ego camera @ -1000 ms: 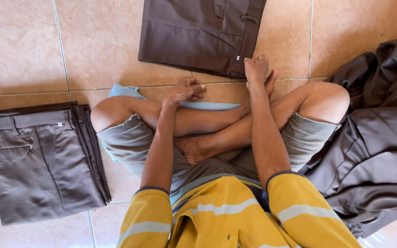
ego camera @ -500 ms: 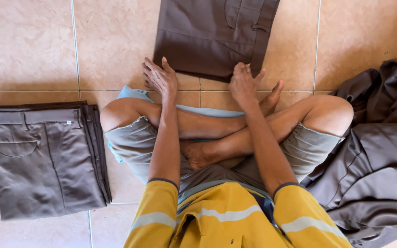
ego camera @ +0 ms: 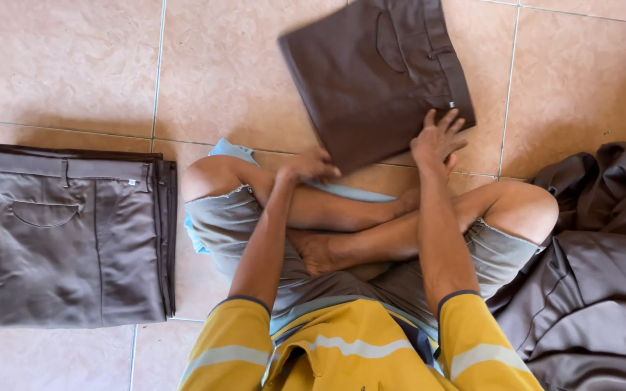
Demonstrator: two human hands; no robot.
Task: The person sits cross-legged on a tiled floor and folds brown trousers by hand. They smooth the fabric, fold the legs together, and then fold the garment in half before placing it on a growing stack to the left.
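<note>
Gripping the near corner of folded brown trousers between thumb and fingers, left hand, closed on the cloth at the garment's 7 o'clock corner. Resting flat with fingers spread wide on the same garment's near edge at 5 o'clock, right hand, pinching nothing, only pressing down. Lying tilted on the tiled floor at 12 o'clock from the crossed legs, those trousers, waistband and pocket turned toward 1 o'clock. Stacked square and neat at 9 o'clock, well apart from both hands, a pile of folded brown trousers, waistband uppermost. Heaped loose at 3 o'clock, just beside the right knee, a crumpled mass of brown garments. Showing at 6 o'clock, yellow sleeves with pale stripes.
</note>
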